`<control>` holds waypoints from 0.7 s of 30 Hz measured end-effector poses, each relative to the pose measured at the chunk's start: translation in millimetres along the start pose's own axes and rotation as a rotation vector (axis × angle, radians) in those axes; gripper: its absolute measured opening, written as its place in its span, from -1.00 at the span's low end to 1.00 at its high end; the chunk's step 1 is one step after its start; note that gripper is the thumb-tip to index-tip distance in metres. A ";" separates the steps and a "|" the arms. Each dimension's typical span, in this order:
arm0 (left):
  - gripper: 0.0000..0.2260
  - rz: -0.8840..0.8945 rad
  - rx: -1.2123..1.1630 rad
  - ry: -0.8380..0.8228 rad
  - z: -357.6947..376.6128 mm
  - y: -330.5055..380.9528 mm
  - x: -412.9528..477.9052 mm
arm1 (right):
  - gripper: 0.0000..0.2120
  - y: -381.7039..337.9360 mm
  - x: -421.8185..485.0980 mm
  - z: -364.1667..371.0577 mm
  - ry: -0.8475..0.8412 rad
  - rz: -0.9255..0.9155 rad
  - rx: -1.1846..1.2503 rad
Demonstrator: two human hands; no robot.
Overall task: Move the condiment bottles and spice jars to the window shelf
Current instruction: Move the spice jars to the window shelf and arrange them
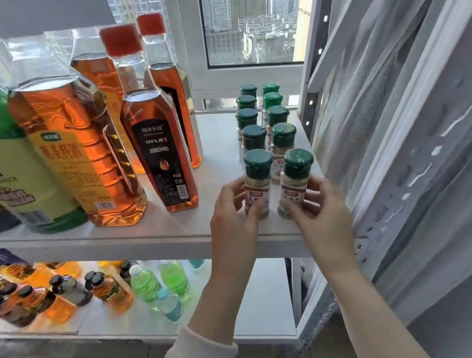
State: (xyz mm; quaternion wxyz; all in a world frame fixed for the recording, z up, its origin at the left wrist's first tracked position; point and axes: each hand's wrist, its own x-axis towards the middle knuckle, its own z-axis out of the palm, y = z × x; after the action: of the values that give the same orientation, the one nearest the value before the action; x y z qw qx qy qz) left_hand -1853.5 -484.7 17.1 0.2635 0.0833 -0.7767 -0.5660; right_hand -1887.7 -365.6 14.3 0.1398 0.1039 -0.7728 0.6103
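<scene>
Two spice jars stand upright at the front edge of the window shelf (pixel 214 140), near its right front corner, each with a hand around it: the left hand (pixel 231 207) grips the left jar (pixel 258 185) from its left side, and the right hand (pixel 317 208) grips the right jar (pixel 295 185) from its right and front, fingertips curled low on the label. Both jars keep their long axis vertical and sit just beside each other, closing two rows of like jars (pixel 263 116) that run back toward the window (pixel 249 23) — so each hand is nearest its own jar, and any release looks to be a simple opening of the fingers outward. The jars are small clear cylinders with pale powder inside, paper labels and ribbed dark green flip caps. Toward the left edge of the shelf stand tall clear condiment bottles (pixel 157 145) of amber liquid, square-shouldered, red-capped — smooth and likely slippery. The shelf board is flat, white and matte.
</scene>
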 end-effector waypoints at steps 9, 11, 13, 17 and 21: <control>-0.69 -0.006 -0.018 0.113 2.7 7.8 -12.8 | -0.37 1.4 -12.8 -9.3 0.015 0.001 0.007; -0.77 0.049 -0.044 0.285 -8.6 10.8 -20.6 | -0.35 -3.8 -24.6 -13.6 0.112 -0.130 -0.001; -0.81 0.089 -0.109 0.439 -26.2 12.2 -25.3 | -0.40 -12.2 -37.9 -12.4 0.183 -0.347 -0.010; -0.75 0.107 -0.215 0.532 -63.5 13.3 -15.7 | -0.52 -40.0 -51.8 21.7 0.112 -0.474 0.095; -0.50 0.002 -0.232 0.345 -77.9 0.0 -3.4 | -0.55 -60.3 -48.5 77.2 -0.126 -0.244 0.080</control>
State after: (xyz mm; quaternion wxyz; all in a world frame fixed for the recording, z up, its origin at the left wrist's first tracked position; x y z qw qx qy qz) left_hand -1811.4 -548.3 33.2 0.4011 0.1473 -0.6498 -0.6286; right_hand -1829.0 -455.3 36.1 0.1602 0.2408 -0.7365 0.6115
